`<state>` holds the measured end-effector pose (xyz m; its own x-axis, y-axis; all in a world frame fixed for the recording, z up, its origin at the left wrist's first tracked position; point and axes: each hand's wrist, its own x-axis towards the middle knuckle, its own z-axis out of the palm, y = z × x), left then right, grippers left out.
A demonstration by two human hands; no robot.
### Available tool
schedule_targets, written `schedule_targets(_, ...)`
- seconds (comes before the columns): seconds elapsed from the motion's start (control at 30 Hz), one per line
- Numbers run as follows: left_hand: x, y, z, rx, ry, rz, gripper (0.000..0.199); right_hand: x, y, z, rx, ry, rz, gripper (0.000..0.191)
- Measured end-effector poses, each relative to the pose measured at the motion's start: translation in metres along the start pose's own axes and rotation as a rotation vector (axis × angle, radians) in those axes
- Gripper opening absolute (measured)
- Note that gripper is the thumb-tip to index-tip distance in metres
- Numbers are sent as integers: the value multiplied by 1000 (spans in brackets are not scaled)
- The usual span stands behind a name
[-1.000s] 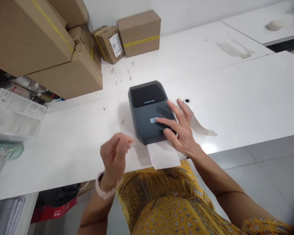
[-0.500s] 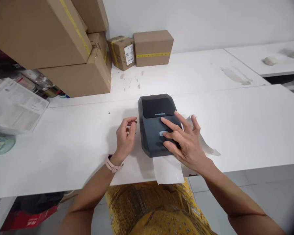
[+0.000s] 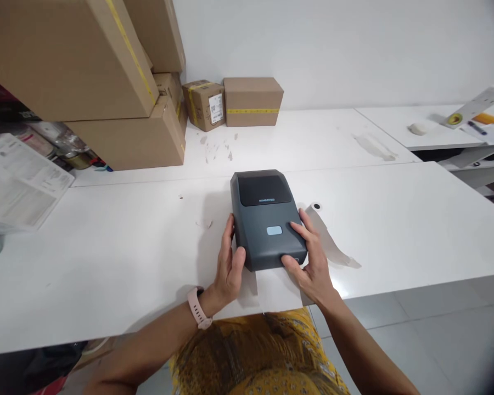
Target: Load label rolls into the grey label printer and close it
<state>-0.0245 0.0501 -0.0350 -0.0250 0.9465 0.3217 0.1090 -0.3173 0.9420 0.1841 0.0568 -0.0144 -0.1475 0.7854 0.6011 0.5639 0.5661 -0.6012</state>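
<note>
A dark grey label printer (image 3: pixel 257 233) with a glossy black window and a pale blue button stands on the white table (image 3: pixel 127 247). My left hand (image 3: pixel 229 269) lies along its left side, thumb at the near left corner. On the right, my right hand (image 3: pixel 313 258) grips the near right corner, with fingers on the top and side and the thumb at the front edge. White paper (image 3: pixel 275 288) hangs out from under the printer's front towards the table edge. Beside my right hand lies a paper roll (image 3: pixel 316 207) with a loose strip curling towards me.
Stacked cardboard boxes (image 3: pixel 132 140) stand at the back left. Two smaller taped boxes, a labelled one (image 3: pixel 203 104) and a wider one (image 3: pixel 253 101), sit against the wall. A printed sheet package (image 3: pixel 24 181) is at far left; tape (image 3: pixel 455 118) lies far right.
My right hand has moved off the button to the printer's near right corner. My left hand, previously apart from the printer, now touches its left side. The view has shifted slightly.
</note>
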Motion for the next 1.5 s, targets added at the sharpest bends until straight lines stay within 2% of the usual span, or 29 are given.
schedule_targets(0.2, -8, 0, 2, -156, -116, -57, 78, -14, 1, 8, 159, 29, 199, 71)
schedule_targets(0.33, -7, 0, 0, -203, -147, -71, 79, -13, -5, 8, 205, 14, 319, 79)
schedule_targets(0.47, -3, -1, -4, -49, -108, 35, 73, -10, -9, 2, 154, -3, 325, 75)
schedule_targets(0.6, 7, -1, -9, -2, -110, 129, 68, 7, -11, -15, 49, -52, 179, 74)
schedule_targets(0.73, 17, -1, -11, -114, -79, 136, 63, 56, -16, -35, -234, -42, -137, 84)
schedule_targets(0.8, 20, -3, -10, -89, -23, 122, 62, 91, -17, -40, -300, 5, -280, 79)
schedule_targets(0.87, 21, -5, -11, 26, 3, 115, 57, 128, -16, -39, -234, 70, -356, 68)
schedule_targets(0.93, 23, -5, -12, 173, 3, 127, 46, 165, -15, -36, -86, 97, -335, 59)
schedule_targets(1.03, 25, -4, -13, 334, -9, 157, 35, 219, -15, -29, 61, 65, -196, 58)
schedule_targets(1.23, 27, -5, -14, 424, 4, 195, 34, 304, 1, -15, 201, -73, 163, 85)
schedule_targets(1.37, 28, -8, -13, 441, 16, 213, 33, 334, 18, -2, 206, -127, 236, 89)
schedule_targets(1.43, 28, -9, -13, 444, 12, 220, 34, 337, 20, -1, 194, -130, 211, 89)
schedule_targets(1.5, 28, -9, -13, 446, 12, 223, 36, 325, 16, -5, 178, -65, 112, 83)
